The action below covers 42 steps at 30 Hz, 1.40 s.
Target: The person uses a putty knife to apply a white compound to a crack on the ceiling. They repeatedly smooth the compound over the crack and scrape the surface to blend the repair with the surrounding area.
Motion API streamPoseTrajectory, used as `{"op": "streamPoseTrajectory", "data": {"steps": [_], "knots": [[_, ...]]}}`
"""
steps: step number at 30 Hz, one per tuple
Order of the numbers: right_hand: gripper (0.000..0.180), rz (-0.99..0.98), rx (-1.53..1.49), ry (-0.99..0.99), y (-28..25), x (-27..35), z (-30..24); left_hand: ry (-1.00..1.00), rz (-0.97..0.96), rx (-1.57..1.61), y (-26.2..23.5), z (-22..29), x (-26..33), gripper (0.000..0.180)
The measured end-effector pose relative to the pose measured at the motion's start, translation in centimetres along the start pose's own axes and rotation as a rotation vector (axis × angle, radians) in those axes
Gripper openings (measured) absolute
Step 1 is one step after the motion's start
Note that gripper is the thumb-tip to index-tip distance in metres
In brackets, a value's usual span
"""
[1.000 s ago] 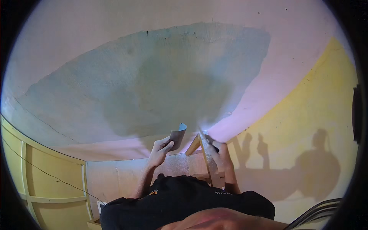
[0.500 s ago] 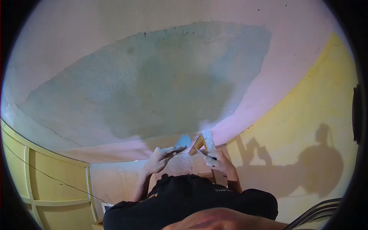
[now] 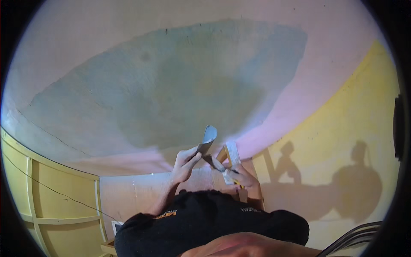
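My left hand (image 3: pixel 185 165) is closed round the lower part of a flat, broad-bladed scraper (image 3: pixel 209 134), tilted upward, with a pale blue-grey rounded far end and a darker face below. My right hand (image 3: pixel 243 177) is closed on a putty knife (image 3: pixel 217 164) with a whitish, yellow-and-black handle end. The knife's blade points up and left, close against the lower part of the scraper; whether they touch I cannot tell. Both hands are in front of my chest, below a large grey-green patch (image 3: pixel 184 85) on the pink ceiling (image 3: pixel 329 55).
Beyond my right hand stands a wooden ladder-like frame (image 3: pixel 232 152), its top whitish. A yellow wall (image 3: pixel 359 111) at the right carries my shadow. On the left is a yellow panelled wall (image 3: pixel 64 192) with a thin cable. Dark cables (image 3: pixel 355 237) lie at the lower right.
My left hand has lifted and tilted the scraper more upright. My right hand has turned the putty knife, bringing its blade left to the scraper.
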State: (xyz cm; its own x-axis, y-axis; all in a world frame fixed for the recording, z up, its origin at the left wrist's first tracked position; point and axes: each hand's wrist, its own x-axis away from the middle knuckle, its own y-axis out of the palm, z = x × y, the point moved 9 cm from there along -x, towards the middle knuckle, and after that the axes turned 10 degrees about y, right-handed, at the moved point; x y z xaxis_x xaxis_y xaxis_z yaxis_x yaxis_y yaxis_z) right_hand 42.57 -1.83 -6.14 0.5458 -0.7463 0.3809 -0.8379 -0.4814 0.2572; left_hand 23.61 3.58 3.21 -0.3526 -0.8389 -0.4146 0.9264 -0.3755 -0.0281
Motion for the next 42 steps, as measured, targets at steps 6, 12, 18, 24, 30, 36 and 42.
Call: {"op": "streamPoseTrajectory", "data": {"steps": [6,12,18,24,30,36,42], "knots": [[0.032,0.156,-0.475,-0.169,-2.6,2.5,-4.2,-0.190,-0.186,-0.261,0.8,0.9,-0.3,0.032],[0.031,0.107,-0.224,-0.126,0.4,1.8,-5.4,0.024,0.201,0.047,0.3,-1.3,-0.4,0.029],[0.029,0.005,-0.300,-0.032,1.6,0.9,-3.1,0.052,0.079,0.079,0.5,0.3,-1.7,0.030],[0.029,0.223,-0.268,-0.057,-1.7,0.4,-2.4,0.213,0.047,-0.327,2.7,2.4,-2.4,0.037],[0.032,0.469,-0.109,-0.121,-3.3,0.6,-3.8,0.187,0.026,-0.412,2.5,1.7,-1.0,0.041],[0.032,0.246,0.191,-0.056,-0.1,-0.5,-2.8,0.103,0.076,-0.428,0.9,0.6,-0.3,0.039],[0.037,0.367,0.213,-0.057,-2.1,0.2,-3.4,-0.038,0.005,-0.388,-0.1,-0.4,1.2,0.016]]}}
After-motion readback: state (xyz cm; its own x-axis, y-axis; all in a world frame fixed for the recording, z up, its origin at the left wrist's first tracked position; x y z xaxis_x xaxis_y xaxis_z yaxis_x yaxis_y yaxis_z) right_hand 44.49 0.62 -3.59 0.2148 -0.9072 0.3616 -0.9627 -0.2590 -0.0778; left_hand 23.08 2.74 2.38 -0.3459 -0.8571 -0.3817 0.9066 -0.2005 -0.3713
